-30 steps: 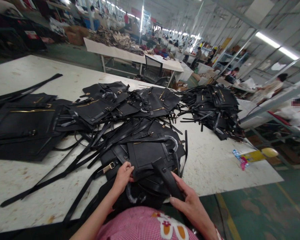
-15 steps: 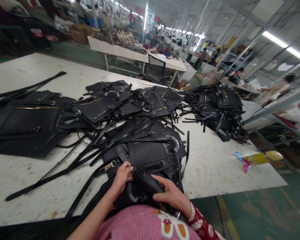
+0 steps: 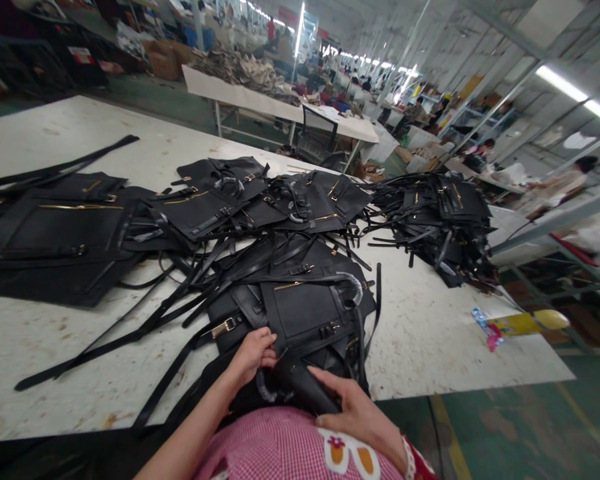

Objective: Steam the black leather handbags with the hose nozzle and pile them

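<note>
A black leather bag with gold zips and buckles lies in front of me on the table. At my waist is another black bag part, with a curved, rolled section facing up. My left hand is closed in a pinch at the left edge of this part; its fingertips partly hide what they grip. My right hand wraps round the right side of the same part, thumb below and fingers on top. Beside my left hand, a plastic-wrapped handle curves down.
The white table carries more black bags at left and a heap of bag parts at right. Long straps spread leftward. A yellow can-like object lies near the right edge. Several people work farther off.
My left hand has shifted slightly right along the bag part. My right hand has moved a little right and down, still on it. The view has tilted slightly.
</note>
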Demonstrator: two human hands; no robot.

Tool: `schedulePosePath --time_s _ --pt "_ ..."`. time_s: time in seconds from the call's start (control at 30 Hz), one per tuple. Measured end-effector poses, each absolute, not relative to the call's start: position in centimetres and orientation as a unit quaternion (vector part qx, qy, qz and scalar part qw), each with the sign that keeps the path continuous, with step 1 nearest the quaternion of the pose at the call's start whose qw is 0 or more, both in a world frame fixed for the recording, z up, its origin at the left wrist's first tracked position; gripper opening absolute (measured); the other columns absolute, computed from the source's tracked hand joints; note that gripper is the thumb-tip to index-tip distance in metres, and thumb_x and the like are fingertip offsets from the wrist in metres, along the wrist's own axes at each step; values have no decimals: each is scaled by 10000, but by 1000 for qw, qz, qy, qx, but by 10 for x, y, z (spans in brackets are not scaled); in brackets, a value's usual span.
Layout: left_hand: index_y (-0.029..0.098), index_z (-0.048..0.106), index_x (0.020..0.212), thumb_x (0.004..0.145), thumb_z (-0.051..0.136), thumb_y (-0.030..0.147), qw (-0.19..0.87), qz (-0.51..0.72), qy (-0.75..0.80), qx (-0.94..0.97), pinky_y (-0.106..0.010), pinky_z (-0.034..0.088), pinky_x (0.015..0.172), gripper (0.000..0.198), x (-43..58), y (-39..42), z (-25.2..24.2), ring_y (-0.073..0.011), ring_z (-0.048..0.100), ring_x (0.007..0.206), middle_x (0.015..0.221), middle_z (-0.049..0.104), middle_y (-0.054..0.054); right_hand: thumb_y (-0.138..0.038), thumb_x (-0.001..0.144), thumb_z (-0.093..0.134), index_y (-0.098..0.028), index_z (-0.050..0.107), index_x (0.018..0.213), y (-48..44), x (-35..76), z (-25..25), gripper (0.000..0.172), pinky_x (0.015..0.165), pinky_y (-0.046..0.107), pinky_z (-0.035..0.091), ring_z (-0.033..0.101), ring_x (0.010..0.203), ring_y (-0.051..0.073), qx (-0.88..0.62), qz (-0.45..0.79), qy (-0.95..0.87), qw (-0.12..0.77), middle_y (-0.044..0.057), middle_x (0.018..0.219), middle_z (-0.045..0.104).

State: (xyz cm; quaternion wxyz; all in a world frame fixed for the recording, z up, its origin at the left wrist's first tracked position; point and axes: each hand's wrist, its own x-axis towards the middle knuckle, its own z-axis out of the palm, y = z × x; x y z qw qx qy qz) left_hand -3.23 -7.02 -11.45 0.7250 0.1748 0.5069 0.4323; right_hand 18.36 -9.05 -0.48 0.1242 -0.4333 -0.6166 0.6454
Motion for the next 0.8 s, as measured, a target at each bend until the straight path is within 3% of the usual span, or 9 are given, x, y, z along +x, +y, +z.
schedulePosePath --time_s 0.23,0.4,0.63,0.8 --pt "187 358 676 672 594 334 736 428 498 165 -241 466 470 279 -25 -70 -119 -133 577 481 567 570 14 -163 650 618 -234 436 1284 -94 182 -1 663 835 332 434 539 958 248 -477 615 -599 190 5 1123 574" --pt "184 358 657 681 593 289 749 427 482 156 -209 436 435 258 -27 -71 -119 -121 559 447 525 546 26 -133 616 632 -236 460 1263 -103 192 -7 677 649 270 463 582 774 207 -457 660 -584 121 -2 1051 608" --pt "158 475 818 711 564 272 790 416 427 146 -306 510 605 180 -18 -84 -117 -165 631 613 724 643 -51 -145 652 586 -233 425 1287 -93 177 1 661 675 280 463 561 745 194 -460 632 -603 161 -14 914 623" --pt "122 514 827 696 568 295 814 309 439 221 -278 484 514 223 3 -103 -120 -193 628 559 647 650 -97 -151 670 571 -243 390 1304 -85 180 1 665 549 247 450 535 628 165 -470 631 -584 201 -9 853 614"
